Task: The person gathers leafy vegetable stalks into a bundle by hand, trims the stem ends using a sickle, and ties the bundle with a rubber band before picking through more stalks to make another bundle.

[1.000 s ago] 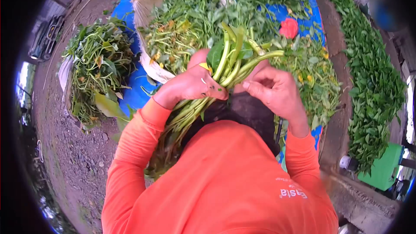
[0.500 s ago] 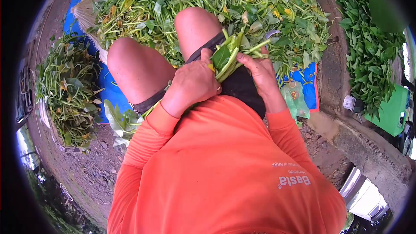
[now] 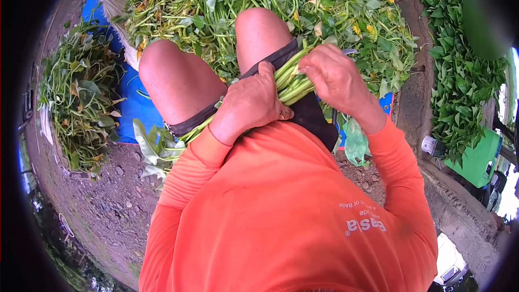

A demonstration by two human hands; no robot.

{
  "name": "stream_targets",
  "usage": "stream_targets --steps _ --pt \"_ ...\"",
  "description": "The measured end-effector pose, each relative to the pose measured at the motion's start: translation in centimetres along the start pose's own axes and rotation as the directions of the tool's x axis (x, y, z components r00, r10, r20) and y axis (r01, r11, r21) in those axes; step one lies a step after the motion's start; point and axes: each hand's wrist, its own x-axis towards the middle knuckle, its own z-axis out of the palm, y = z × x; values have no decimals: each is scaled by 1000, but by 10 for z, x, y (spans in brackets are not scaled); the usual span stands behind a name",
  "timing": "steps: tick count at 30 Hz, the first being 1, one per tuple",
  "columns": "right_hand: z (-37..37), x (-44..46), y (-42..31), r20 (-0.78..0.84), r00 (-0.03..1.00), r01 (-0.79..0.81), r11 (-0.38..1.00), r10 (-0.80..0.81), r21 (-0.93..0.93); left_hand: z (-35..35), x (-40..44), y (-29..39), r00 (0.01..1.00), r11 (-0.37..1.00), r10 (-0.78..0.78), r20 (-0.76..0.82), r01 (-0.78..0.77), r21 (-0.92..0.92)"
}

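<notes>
A bunch of water spinach (image 3: pixel 291 78) lies across my lap, its pale green stems pointing up and right. Its leafy end (image 3: pixel 157 148) sticks out past my left wrist. My left hand (image 3: pixel 251 100) is closed around the stems at their middle. At the cut ends, my right hand (image 3: pixel 338 78) is curled with thumb and fingers pinching stems; part of the grip is hidden behind the hand. Beyond my knees spreads a big heap of water spinach (image 3: pixel 216 0) with some yellowed leaves.
A blue tarp (image 3: pixel 132 111) lies under the heap. Another pile of greens (image 3: pixel 81 97) stands at left. Dark green leafy bunches (image 3: pixel 457 70) line the right side beside a green crate (image 3: pixel 478 159). A green plastic bag (image 3: pixel 356 140) lies near my right thigh.
My right hand has lifted and turned over the stem ends, its fingers now curled. The loose leaf over the stems is out of sight. My left hand keeps its hold.
</notes>
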Motion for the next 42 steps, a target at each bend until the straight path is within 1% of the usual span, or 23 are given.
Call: stream_targets --steps 2,5,8,9,10,12,15,16,17,19,20,22,25,28,29,31,33,34,36,38,40,41,42 --pt "-13 -6 24 -90 988 -136 979 124 -149 -2 4 0 1000 1000 2 7 -2 1" --pt "-25 -14 52 -128 946 -325 885 299 -332 -4 11 1 999 1000 -12 38 11 20" --pt "-33 -1 52 -18 963 -237 815 269 -528 -2 17 0 1000 1000 18 9 -18 17" --pt "-35 5 46 -20 955 -256 790 295 -557 1 17 -4 999 999 39 -17 -39 7" --pt "-36 -3 58 63 915 -268 718 398 -642 3 16 -5 998 998 56 -42 -56 -1" --pt "-39 -33 97 179 781 -246 558 599 -793 3 14 -5 998 998 57 -34 -57 12" --pt "-48 -61 107 -23 893 -265 481 450 -836 -6 22 -5 999 999 41 -37 -39 32" --pt "-55 -34 84 -53 951 -260 692 305 -673 -3 20 -3 999 999 33 -1 -33 41" --pt "-65 0 50 -126 976 -219 854 180 -473 0 21 -1 999 998 48 -14 -48 38" --pt "-61 26 -3 113 992 -35 993 48 -117 4 24 -2 998 997 64 -23 -63 49" --pt "-43 27 -11 131 984 132 989 -122 -71 3 24 -3 997 996 67 -35 -65 55" --pt "-18 18 -14 171 982 116 975 -84 -189 0 21 -5 997 997 72 -39 -71 29" --pt "-21 -3 -9 225 964 -75 956 143 -284 -3 24 -3 999 999 31 -16 -31 24" --pt "5 -23 2 166 940 -297 954 299 -37 0 22 2 1000 997 14 5 -14 70" --pt "0 -27 7 283 888 -347 932 363 -106 4 25 0 1000 996 28 -9 -27 84" --pt "-18 3 -30 101 976 -152 938 191 -310 1 32 -4 1000 994 31 0 -31 102" --pt "-28 15 -57 106 991 -48 971 75 -234 -8 38 -9 998 995 13 59 -19 101" --pt "-23 15 -56 160 986 2 959 46 -285 -13 42 -16 978 987 142 154 -128 -99" --pt "-1 8 -39 270 963 100 919 7 -382 -18 51 -31 862 824 435 259 -265 -501" --pt "12 7 -7 244 964 182 931 -105 -317 -27 47 -23 849 836 421 318 -228 -499" --pt "9 18 -12 355 932 197 922 -70 -333 -26 53 -33 809 840 413 418 -161 -518" --pt "9 21 -11 336 937 218 915 -99 -339 -24 48 -37 828 733 395 397 -23 -680" --pt "9 27 -7 320 939 240 908 -127 -344 -25 38 -32 901 824 326 285 -123 -553"
